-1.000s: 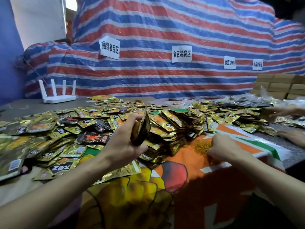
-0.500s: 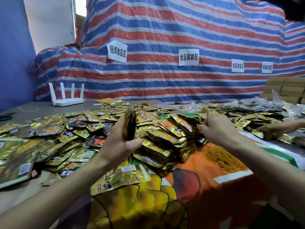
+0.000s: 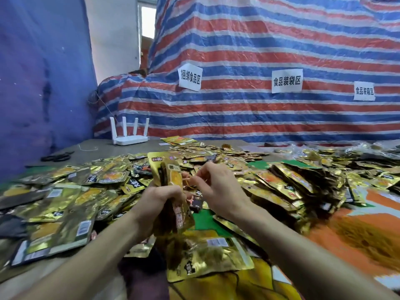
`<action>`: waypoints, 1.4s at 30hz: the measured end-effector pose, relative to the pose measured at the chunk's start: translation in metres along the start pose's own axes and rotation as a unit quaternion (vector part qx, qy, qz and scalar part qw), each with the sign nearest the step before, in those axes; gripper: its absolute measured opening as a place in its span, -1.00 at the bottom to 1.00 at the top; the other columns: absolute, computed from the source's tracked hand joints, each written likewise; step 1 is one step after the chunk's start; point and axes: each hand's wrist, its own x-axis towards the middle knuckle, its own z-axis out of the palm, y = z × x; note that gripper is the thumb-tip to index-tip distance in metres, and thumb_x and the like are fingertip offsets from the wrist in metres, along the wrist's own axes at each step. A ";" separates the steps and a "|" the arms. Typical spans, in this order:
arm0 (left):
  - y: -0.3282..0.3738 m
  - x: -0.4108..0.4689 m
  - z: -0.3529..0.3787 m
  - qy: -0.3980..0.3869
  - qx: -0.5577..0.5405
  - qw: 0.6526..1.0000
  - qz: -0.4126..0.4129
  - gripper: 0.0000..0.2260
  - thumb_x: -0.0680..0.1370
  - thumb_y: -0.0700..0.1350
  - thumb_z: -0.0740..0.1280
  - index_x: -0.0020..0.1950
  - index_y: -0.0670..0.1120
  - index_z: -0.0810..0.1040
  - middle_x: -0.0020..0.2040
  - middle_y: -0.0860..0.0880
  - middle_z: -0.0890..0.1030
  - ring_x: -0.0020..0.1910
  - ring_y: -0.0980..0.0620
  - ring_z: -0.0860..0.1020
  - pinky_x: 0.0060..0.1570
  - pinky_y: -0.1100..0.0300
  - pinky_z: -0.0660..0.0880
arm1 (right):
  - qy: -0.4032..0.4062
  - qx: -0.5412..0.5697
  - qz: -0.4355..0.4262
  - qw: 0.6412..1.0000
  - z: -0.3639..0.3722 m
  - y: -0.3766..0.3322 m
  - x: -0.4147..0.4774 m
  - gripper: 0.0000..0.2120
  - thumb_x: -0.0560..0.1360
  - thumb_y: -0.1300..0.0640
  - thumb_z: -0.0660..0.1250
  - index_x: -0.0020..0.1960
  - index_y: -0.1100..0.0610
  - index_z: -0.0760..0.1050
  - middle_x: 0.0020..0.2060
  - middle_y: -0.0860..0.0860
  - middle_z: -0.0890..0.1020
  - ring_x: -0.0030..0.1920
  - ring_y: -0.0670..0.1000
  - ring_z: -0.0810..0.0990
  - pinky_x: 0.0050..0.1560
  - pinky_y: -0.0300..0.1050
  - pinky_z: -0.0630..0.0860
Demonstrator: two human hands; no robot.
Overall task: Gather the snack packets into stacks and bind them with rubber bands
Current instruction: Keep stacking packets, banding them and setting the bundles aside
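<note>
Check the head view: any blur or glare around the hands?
Head view: the left hand gripping the packet stack and the right hand pinching a rubber band are fairly sharp; foil glare on the loose packets; the rubber band pile at lower right is smeared.

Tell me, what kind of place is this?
Looks like a makeshift snack-packing workshop. Paper signs taped to a striped tarp mark work zones, loose snack packets cover the table, and the left hand holds a stack while the right hand pinches a rubber band.
</note>
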 end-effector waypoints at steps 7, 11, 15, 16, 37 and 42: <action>-0.005 0.007 -0.033 0.035 -0.036 0.999 0.013 -0.71 0.45 -0.38 0.30 0.11 -0.21 0.67 -0.08 -0.21 0.72 -0.15 -0.05 0.72 -0.29 0.08 0.62 | 0.058 0.095 0.002 0.994 0.050 0.009 0.003 -0.83 0.60 0.05 0.38 -0.11 0.11 0.52 -0.27 -0.04 0.56 -0.30 -0.14 0.50 -0.32 -0.31 0.41; -0.003 0.010 -0.036 0.053 -0.025 0.998 0.002 -0.52 0.23 -0.28 0.39 0.17 -0.21 0.63 -0.10 -0.16 0.71 -0.21 -0.02 0.68 -0.24 0.10 0.60 | 0.030 0.175 0.033 0.983 0.056 0.016 -0.001 -0.86 0.61 0.09 0.37 -0.10 0.11 0.54 -0.29 -0.04 0.56 -0.33 -0.18 0.48 -0.32 -0.31 0.42; -0.003 0.012 -0.039 0.022 -0.055 0.998 -0.011 -0.53 0.22 -0.29 0.39 0.13 -0.19 0.65 -0.15 -0.14 0.62 -0.20 -0.05 0.63 -0.20 0.07 0.56 | -0.062 0.240 0.078 0.966 0.054 0.020 -0.003 -0.97 0.62 0.14 0.35 0.00 0.08 0.55 -0.23 -0.02 0.60 -0.28 -0.15 0.53 -0.28 -0.28 0.42; -0.003 0.013 -0.040 0.008 -0.060 0.998 -0.010 -0.55 0.23 -0.30 0.38 0.12 -0.18 0.67 -0.15 -0.15 0.60 -0.20 -0.05 0.61 -0.18 0.05 0.56 | -0.086 0.244 0.082 0.963 0.052 0.021 -0.004 -0.96 0.62 0.15 0.35 0.03 0.08 0.57 -0.22 -0.04 0.61 -0.29 -0.18 0.54 -0.29 -0.30 0.43; 0.001 -0.004 -0.020 -0.133 -0.062 0.986 -0.079 -0.76 0.19 -0.29 0.37 -0.17 -0.18 0.62 -0.24 -0.16 0.57 -0.30 -0.09 0.60 -0.26 0.08 0.62 | -0.075 0.701 0.166 0.689 0.027 0.013 -0.004 -0.76 0.40 0.31 0.39 -0.02 0.13 0.75 0.12 0.14 0.71 -0.12 0.11 0.76 -0.26 -0.15 0.69; -0.001 0.002 -0.023 -0.082 -0.067 0.992 -0.075 -0.87 0.24 -0.28 0.34 -0.27 -0.16 0.64 -0.23 -0.17 0.58 -0.27 -0.11 0.59 -0.14 0.04 0.59 | -0.066 0.684 0.168 0.707 0.030 0.012 -0.004 -0.76 0.39 0.27 0.42 0.03 0.17 0.73 0.13 0.19 0.70 0.03 0.22 0.73 -0.22 -0.11 0.69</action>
